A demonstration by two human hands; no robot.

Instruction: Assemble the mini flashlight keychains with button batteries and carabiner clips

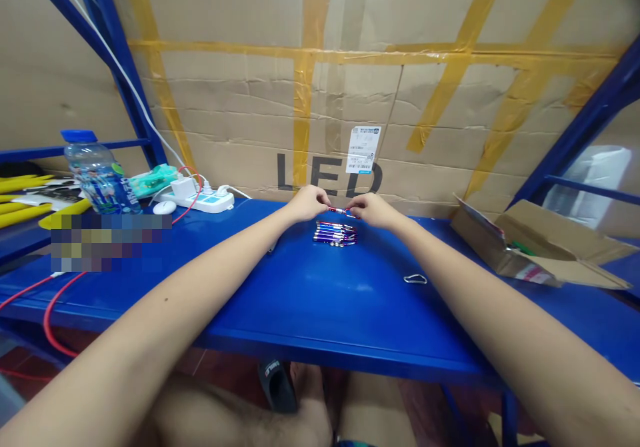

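My left hand (309,202) and my right hand (371,209) meet at the far side of the blue table (310,300). Between their pinched fingertips they hold one small red pen-like stick (339,210), level, each hand on one end. Just in front of the hands lies a small pile of several similar purple and red sticks (335,233) on the table top. Both forearms stretch out over the table from the near edge.
An open cardboard box (535,247) lies at the right. A rubber band (415,278) rests on the table near my right forearm. At the left are a water bottle (97,174), a white power strip (203,199) and red cable (55,300). A taped cardboard wall stands behind.
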